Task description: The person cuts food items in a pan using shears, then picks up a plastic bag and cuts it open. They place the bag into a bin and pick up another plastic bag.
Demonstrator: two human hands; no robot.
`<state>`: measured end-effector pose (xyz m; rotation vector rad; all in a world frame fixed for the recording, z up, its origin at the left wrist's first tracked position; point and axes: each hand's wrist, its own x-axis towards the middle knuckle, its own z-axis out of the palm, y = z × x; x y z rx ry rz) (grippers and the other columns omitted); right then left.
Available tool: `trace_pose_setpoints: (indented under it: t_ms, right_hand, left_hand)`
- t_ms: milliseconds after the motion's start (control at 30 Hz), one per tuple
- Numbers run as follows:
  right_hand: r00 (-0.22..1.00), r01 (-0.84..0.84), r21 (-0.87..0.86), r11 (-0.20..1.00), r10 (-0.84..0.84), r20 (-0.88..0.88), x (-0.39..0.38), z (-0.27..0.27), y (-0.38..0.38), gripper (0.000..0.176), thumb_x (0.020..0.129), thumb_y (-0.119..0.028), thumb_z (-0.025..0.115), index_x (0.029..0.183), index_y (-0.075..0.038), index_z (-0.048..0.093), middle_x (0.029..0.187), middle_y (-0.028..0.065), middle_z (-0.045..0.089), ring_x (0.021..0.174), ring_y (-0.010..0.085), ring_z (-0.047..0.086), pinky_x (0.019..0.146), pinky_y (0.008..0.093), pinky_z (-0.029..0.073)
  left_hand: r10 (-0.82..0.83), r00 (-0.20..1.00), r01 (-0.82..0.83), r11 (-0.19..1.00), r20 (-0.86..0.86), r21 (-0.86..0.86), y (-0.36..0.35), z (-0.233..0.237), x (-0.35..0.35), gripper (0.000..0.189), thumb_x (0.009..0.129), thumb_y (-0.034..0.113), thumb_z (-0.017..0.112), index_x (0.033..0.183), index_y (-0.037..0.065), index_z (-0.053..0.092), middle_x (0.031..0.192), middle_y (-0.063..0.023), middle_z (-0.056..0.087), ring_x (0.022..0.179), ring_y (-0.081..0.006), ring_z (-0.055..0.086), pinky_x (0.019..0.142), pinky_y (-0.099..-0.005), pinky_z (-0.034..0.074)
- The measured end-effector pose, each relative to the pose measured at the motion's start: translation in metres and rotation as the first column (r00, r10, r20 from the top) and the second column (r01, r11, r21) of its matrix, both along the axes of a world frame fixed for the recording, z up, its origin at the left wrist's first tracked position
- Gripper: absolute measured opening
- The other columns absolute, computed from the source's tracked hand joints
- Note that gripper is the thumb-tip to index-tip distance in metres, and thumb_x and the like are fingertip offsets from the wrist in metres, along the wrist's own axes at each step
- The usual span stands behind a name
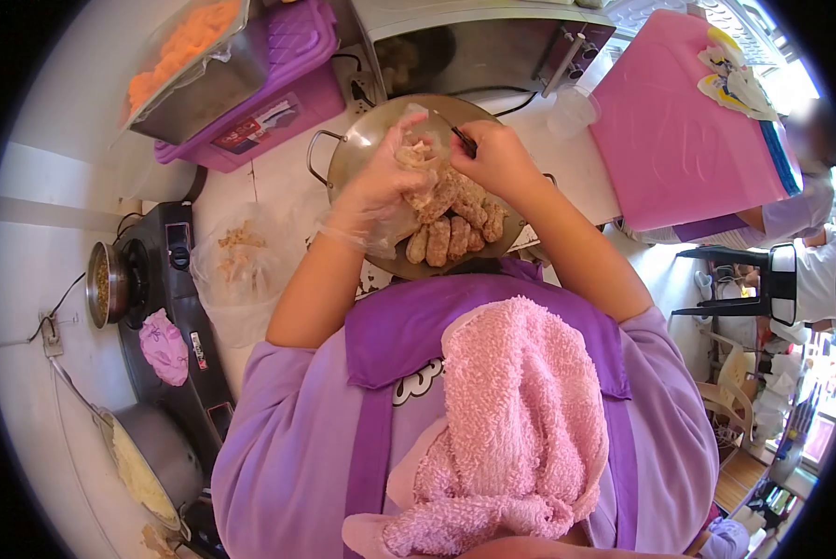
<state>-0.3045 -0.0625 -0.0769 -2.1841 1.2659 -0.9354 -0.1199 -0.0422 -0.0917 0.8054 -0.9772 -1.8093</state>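
Observation:
My left hand, in a clear plastic glove, is raised over the left part of a wide metal pan with its fingers curled round a lump of food. Bare, my right hand grips a small tool with a black handle near the pan's back right; the tool's working end is hard to make out. Below both hands, several browned sausage-like rolls lie side by side in the front of the pan. A clear plastic bag with food scraps lies left of the pan.
A metal container of orange food and a purple bin stand at the back left, an oven behind the pan. A stove is at the left, a pink board at the right. Another person is beyond it.

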Motion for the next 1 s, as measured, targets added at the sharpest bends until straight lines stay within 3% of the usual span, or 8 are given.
trace_pose_setpoints:
  t_ms: [133, 233, 333, 567, 633, 767, 833, 1000]
  right_hand:
    - [0.977, -0.052, 0.194, 0.980, 0.010, 0.214, 0.001, 0.006, 0.003, 0.022, 0.069, -0.016, 0.063, 0.085, -0.001, 0.061, 0.073, 0.0130, 0.059, 0.065, 0.0229, 0.059, 0.063, 0.0336, 0.046]
    - [0.976, -0.172, 0.325, 0.930, 0.117, 0.181, 0.003, 0.015, 0.010, 0.023, 0.069, -0.015, 0.063, 0.088, -0.002, 0.060, 0.077, 0.0116, 0.060, 0.070, 0.0214, 0.059, 0.064, 0.0318, 0.046]
    - [0.958, -0.266, 0.142, 0.953, 0.245, 0.152, 0.009, 0.001, 0.009, 0.025, 0.068, -0.017, 0.065, 0.088, -0.003, 0.060, 0.078, 0.0121, 0.059, 0.070, 0.0215, 0.058, 0.064, 0.0300, 0.045]
    - [0.976, -0.199, 0.263, 0.944, 0.165, 0.145, 0.012, 0.001, 0.008, 0.017, 0.066, -0.014, 0.064, 0.076, 0.000, 0.058, 0.076, 0.0142, 0.056, 0.071, 0.0256, 0.057, 0.064, 0.0335, 0.045]
    - [0.988, -0.149, 0.034, 0.988, 0.148, 0.045, 0.008, 0.001, 0.004, 0.016, 0.067, -0.013, 0.062, 0.072, 0.001, 0.056, 0.075, 0.0151, 0.055, 0.068, 0.0264, 0.056, 0.063, 0.0331, 0.045]
    - [0.993, -0.095, 0.032, 0.995, 0.092, 0.073, 0.001, 0.007, -0.001, 0.018, 0.067, -0.014, 0.063, 0.076, 0.001, 0.058, 0.074, 0.0130, 0.055, 0.068, 0.0247, 0.056, 0.063, 0.0320, 0.045]
    - [0.945, -0.247, 0.188, 0.950, 0.194, 0.262, 0.002, 0.006, -0.001, 0.015, 0.069, -0.010, 0.063, 0.079, 0.001, 0.059, 0.073, 0.0044, 0.052, 0.064, 0.0113, 0.051, 0.058, 0.0267, 0.042]
    - [0.956, -0.237, 0.343, 0.909, 0.155, 0.251, 0.017, 0.004, 0.018, 0.018, 0.070, -0.012, 0.064, 0.081, 0.001, 0.060, 0.074, 0.0027, 0.056, 0.065, 0.0103, 0.052, 0.059, 0.0266, 0.043]
  left_hand:
    - [0.039, 0.986, -0.027, 0.997, -0.164, 0.073, 0.001, 0.004, 0.002, 0.089, 0.055, -0.018, 0.051, 0.134, 0.015, 0.027, 0.117, -0.0081, 0.041, 0.106, -0.0220, 0.049, 0.086, -0.0327, 0.045]
    - [0.048, 0.968, -0.040, 0.998, -0.246, 0.039, 0.003, 0.003, 0.003, 0.089, 0.058, -0.014, 0.052, 0.137, 0.015, 0.023, 0.127, -0.0104, 0.037, 0.106, -0.0223, 0.049, 0.091, -0.0376, 0.042]
    - [-0.033, 0.943, 0.026, 0.999, -0.332, -0.024, 0.003, -0.001, 0.002, 0.089, 0.061, -0.010, 0.052, 0.140, 0.015, 0.018, 0.133, -0.0125, 0.032, 0.107, -0.0225, 0.049, 0.089, -0.0362, 0.044]
    - [-0.131, 0.916, 0.111, 0.991, -0.380, -0.073, 0.001, -0.006, 0.005, 0.091, 0.061, -0.008, 0.054, 0.141, 0.014, 0.015, 0.135, -0.0141, 0.030, 0.115, -0.0256, 0.044, 0.088, -0.0318, 0.045]
    - [-0.126, 0.897, 0.118, 0.992, -0.424, -0.046, 0.006, 0.001, 0.002, 0.096, 0.061, -0.011, 0.052, 0.142, 0.020, 0.009, 0.136, -0.0107, 0.028, 0.111, -0.0244, 0.046, 0.094, -0.0337, 0.041]
    - [-0.110, 0.911, 0.118, 0.993, -0.397, -0.004, 0.010, 0.002, 0.002, 0.098, 0.060, -0.011, 0.051, 0.142, 0.020, 0.007, 0.137, -0.0125, 0.028, 0.114, -0.0261, 0.045, 0.097, -0.0355, 0.039]
    - [-0.069, 0.872, 0.108, 0.993, -0.484, 0.052, 0.013, 0.010, -0.001, 0.097, 0.060, -0.012, 0.049, 0.142, 0.020, 0.007, 0.136, -0.0151, 0.030, 0.113, -0.0268, 0.046, 0.094, -0.0371, 0.041]
    - [-0.097, 0.857, 0.103, 0.995, -0.506, -0.017, 0.008, -0.002, -0.001, 0.089, 0.062, -0.006, 0.051, 0.141, 0.014, 0.014, 0.138, -0.0220, 0.025, 0.103, -0.0276, 0.053, 0.082, -0.0339, 0.050]
